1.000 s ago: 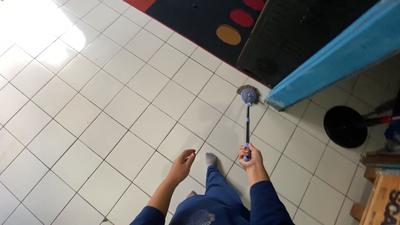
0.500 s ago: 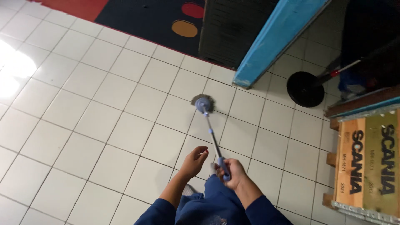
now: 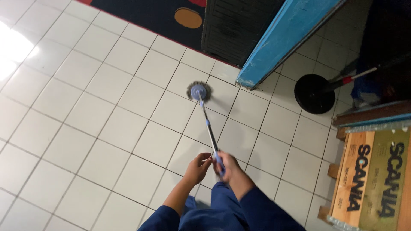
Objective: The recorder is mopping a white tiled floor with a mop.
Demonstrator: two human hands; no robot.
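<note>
We're looking straight down at a white tiled floor [image 3: 85,107]. Our right hand [image 3: 226,166] is wrapped around the blue grip at the top end of a mop [image 3: 206,121] — fingers closed tight on it, though it's a bit blurred. The left hand [image 3: 198,167] is right beside it, fingers curled and touching or nearly touching the shaft just below the grip; we can't tell for sure whether it's actually clamped on.

The mop's thin shaft slants up and to the left from our hands, and its round blue head with the grey fringe sits flat on a tile, near the lower corner of a blue door frame [image 3: 282,38]. Behind that there's a dark slatted panel [image 3: 235,25], and a dark rug [image 3: 158,15] with an orange oval at the top edge.

Off to the right — a round black base [image 3: 314,93] with a pole leaning out of it, and a wooden crate [image 3: 370,179] at the lower right. Both sleeves are dark blue.
</note>
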